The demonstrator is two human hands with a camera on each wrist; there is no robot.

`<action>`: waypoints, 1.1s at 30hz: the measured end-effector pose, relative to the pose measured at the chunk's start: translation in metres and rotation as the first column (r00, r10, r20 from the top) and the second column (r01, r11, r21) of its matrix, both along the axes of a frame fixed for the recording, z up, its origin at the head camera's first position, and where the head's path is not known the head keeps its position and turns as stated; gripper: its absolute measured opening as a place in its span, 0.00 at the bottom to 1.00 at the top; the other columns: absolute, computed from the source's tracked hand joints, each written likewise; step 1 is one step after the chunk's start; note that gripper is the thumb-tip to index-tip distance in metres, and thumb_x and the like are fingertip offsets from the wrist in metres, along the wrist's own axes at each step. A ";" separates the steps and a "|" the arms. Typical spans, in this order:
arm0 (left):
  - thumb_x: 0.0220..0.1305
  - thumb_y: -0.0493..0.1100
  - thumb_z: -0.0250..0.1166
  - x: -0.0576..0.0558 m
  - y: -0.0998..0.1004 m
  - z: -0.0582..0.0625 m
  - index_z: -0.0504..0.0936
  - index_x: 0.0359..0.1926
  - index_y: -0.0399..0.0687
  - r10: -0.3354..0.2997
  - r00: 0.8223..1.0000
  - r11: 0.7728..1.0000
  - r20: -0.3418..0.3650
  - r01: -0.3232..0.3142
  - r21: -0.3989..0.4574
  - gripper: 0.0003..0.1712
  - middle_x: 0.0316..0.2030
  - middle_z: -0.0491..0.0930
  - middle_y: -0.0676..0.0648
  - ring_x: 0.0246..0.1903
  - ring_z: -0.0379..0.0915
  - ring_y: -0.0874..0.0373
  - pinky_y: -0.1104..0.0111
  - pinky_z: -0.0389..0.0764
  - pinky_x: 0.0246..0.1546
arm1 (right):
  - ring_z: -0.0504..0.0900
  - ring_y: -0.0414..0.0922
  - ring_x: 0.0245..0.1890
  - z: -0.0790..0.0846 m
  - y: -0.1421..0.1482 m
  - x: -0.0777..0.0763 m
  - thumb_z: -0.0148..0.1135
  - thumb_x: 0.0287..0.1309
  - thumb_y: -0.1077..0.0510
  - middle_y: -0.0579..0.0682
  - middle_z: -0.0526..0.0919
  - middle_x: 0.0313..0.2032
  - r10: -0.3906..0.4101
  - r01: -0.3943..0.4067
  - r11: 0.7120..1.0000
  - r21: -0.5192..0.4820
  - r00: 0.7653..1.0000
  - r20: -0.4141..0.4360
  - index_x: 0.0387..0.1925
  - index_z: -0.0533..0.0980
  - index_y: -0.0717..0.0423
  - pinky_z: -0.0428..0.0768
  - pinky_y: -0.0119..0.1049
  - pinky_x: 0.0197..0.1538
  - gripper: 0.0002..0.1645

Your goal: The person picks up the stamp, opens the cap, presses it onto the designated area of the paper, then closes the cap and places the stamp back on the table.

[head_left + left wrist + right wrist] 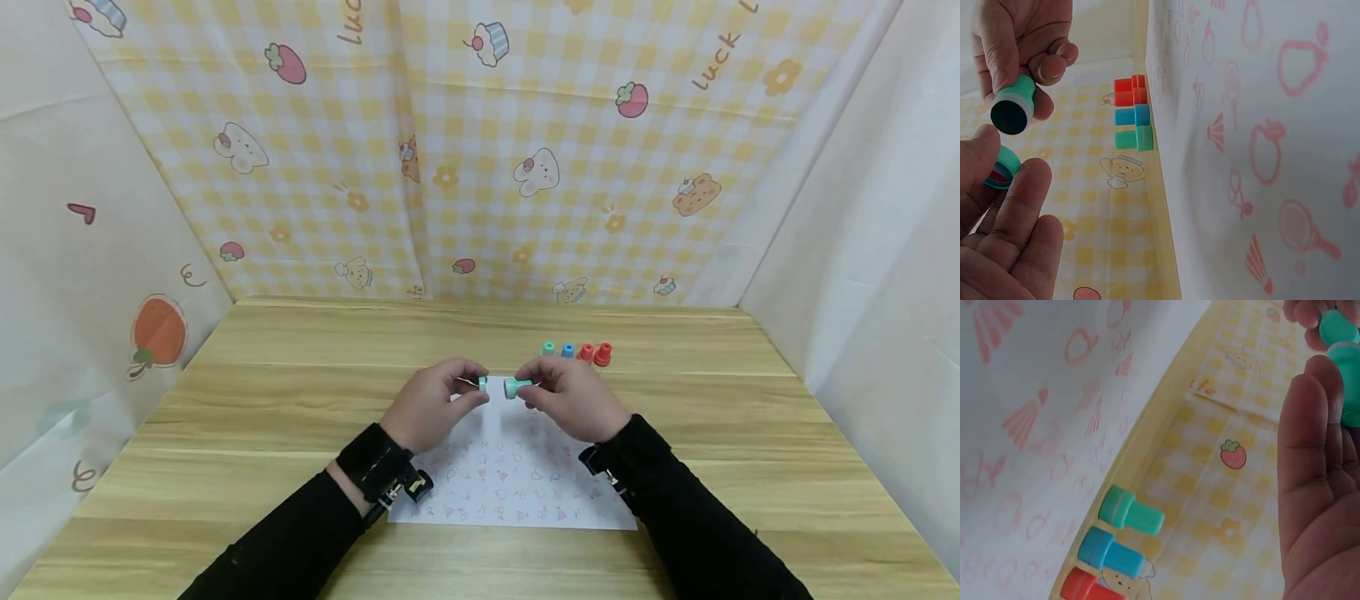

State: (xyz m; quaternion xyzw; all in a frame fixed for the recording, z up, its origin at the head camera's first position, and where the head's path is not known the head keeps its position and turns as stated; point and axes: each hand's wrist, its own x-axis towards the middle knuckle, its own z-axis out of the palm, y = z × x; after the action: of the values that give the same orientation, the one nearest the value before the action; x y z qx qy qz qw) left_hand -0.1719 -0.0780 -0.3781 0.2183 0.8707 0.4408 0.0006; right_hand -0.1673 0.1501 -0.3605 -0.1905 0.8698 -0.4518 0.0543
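Observation:
My left hand [427,410] pinches a small round green cap [482,384] between thumb and fingers. Opposite it, my right hand [583,404] holds a green toy stamp [516,388], whose dark round stamping face [1010,117] shows in the left wrist view. Cap and stamp are apart, with a short gap between them in the head view. Both hands are above the far part of a white sheet of paper [517,521]. Pink and red prints of fruit, rackets and shuttlecocks [1259,265] cover the sheet.
Beyond the paper stand a green stamp [549,347], a blue stamp [567,350] and two red stamps [603,356] in a row, partly behind my right hand. A yellow checked cloth [465,225] hangs at the back of the wooden table [247,400]. White cloth walls flank both sides.

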 end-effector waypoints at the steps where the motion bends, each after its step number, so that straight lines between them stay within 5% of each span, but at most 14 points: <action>1: 0.60 0.49 0.63 0.001 0.001 0.000 0.77 0.46 0.61 -0.001 1.000 1.000 -0.001 0.001 0.002 0.12 0.41 0.81 0.57 0.36 0.76 0.73 0.67 0.78 0.42 | 0.82 0.46 0.32 -0.001 -0.001 0.001 0.61 0.59 0.54 0.49 0.83 0.35 0.005 -0.005 1.000 -0.015 1.000 0.009 0.39 0.77 0.46 0.81 0.34 0.36 0.06; 8: 0.59 0.50 0.64 0.004 0.004 0.001 0.77 0.45 0.63 -0.031 0.999 0.999 -0.009 0.031 0.014 0.12 0.39 0.80 0.64 0.36 0.77 0.74 0.69 0.79 0.41 | 0.82 0.43 0.30 -0.004 -0.008 0.003 0.61 0.59 0.56 0.48 0.83 0.36 0.004 -0.003 0.999 -0.043 1.000 0.003 0.39 0.77 0.46 0.81 0.33 0.35 0.06; 33: 0.58 0.52 0.64 0.006 0.007 0.000 0.77 0.43 0.64 -0.065 0.998 0.998 -0.016 0.065 -0.014 0.11 0.35 0.80 0.67 0.35 0.76 0.76 0.71 0.78 0.43 | 0.81 0.38 0.32 -0.003 -0.015 0.007 0.62 0.58 0.54 0.45 0.84 0.32 0.018 -0.018 1.000 -0.018 1.000 -0.015 0.38 0.78 0.44 0.80 0.31 0.36 0.06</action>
State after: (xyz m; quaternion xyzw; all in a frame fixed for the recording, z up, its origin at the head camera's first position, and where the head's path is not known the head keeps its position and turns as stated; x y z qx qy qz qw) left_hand -0.1658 -0.0710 -0.3784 0.2502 0.8661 0.4326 0.0091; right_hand -0.1600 0.1355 -0.3635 -0.2023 0.8642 -0.4578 0.0503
